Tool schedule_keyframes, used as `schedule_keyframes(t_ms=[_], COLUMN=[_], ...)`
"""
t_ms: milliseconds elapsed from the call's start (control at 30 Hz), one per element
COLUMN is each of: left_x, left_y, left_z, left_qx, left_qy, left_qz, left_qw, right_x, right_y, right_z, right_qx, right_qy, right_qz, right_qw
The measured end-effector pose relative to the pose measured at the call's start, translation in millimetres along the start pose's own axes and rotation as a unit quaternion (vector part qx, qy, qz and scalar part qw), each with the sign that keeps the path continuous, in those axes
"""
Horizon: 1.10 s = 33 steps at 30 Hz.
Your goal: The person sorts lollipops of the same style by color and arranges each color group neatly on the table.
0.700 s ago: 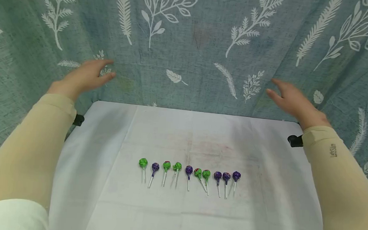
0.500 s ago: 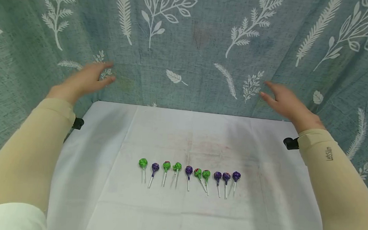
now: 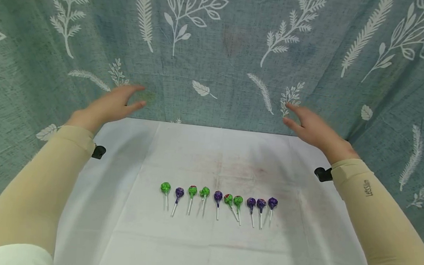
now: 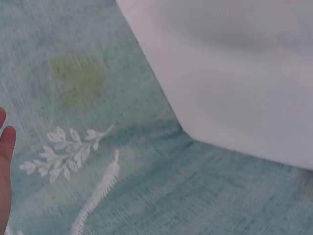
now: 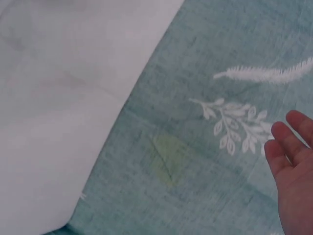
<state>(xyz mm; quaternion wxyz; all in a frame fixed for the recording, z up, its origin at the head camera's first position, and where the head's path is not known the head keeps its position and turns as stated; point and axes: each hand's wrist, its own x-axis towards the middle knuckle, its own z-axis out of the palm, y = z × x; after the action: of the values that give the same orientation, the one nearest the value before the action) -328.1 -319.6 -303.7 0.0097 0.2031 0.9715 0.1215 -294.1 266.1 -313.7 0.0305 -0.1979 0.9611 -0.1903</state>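
Left hand (image 3: pixel 112 104) and right hand (image 3: pixel 312 127) hover, fingers wide, near white cloth's edge (image 3: pixel 205 130); head view alone shows round green and purple lollipops (image 3: pixel 218 196).

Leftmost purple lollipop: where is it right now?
In the head view, the leftmost purple lollipop lies on the white table, left of the picture's centre, between the leftmost green lollipop and the next green one.
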Motion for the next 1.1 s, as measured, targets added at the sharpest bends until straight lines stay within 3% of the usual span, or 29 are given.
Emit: schedule_keyframes(t_ms=[400,1100], left_x=[-1.4,-27.6], left_y=[15.3,37.8], left_z=[22.6,68.0], left_qx=[0.0,-0.062], left_qy=[0.025,0.016], left_qz=[0.041,0.037], left_qw=[0.9988,0.9973], right_x=[-4.2,-21.7], right_y=[-12.7,-42.2], right_z=[27.4,76.4], right_qx=[-0.002,0.08], right_qy=[-0.001,0.006], right_qz=[-0.03,-0.067], right_qw=[0.9995,0.9945])
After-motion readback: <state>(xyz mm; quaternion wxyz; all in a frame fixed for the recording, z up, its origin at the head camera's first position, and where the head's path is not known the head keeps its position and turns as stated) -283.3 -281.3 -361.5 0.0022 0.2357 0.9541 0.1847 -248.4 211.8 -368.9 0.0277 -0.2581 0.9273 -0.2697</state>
